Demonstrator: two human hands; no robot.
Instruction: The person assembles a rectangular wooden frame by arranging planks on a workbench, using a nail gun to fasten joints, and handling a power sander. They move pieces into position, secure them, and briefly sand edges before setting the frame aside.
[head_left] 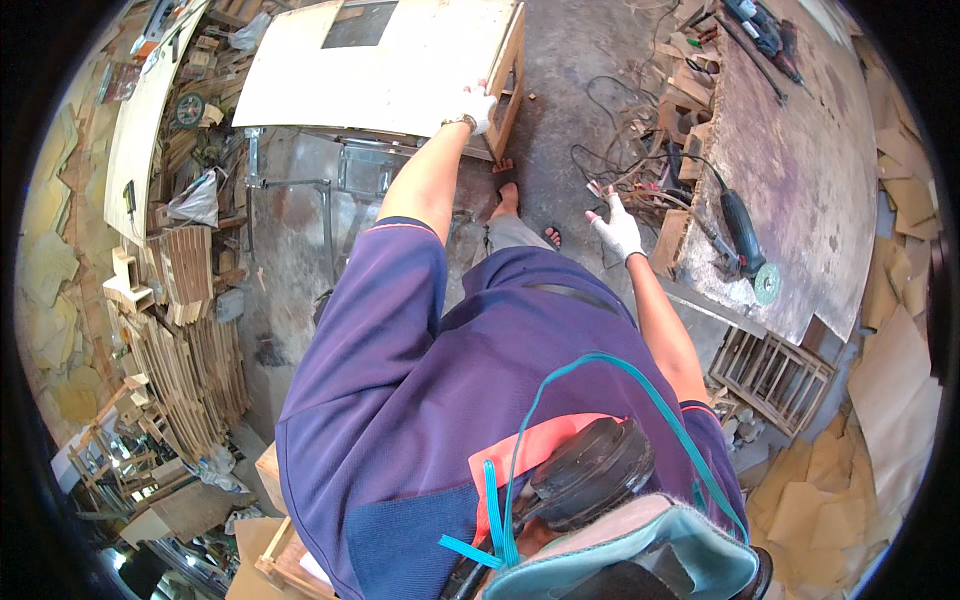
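My left hand (478, 108), in a white glove with bare fingertips, lies on the right-hand edge of a pale wooden panel (390, 75). The panel tops a box-like wooden frame (508, 95) and has a rectangular cut-out (359, 25) toward its far side. My right hand (617, 230), gloved the same way, is in the air with thumb and fingers apart, and nothing shows in it. Beyond its fingertips hang tangled cables (630, 170) beside the workbench (810, 170). A dark angle grinder (740, 230) with a green disc (767, 284) lies on that bench.
Another power tool (765, 38) sits at the bench's far end. A slatted wooden frame (772, 378) stands below its near edge. Metal framing (325, 225) is on the left, by the concrete floor (560, 100). Stacked wood strips (195, 370) line the left side.
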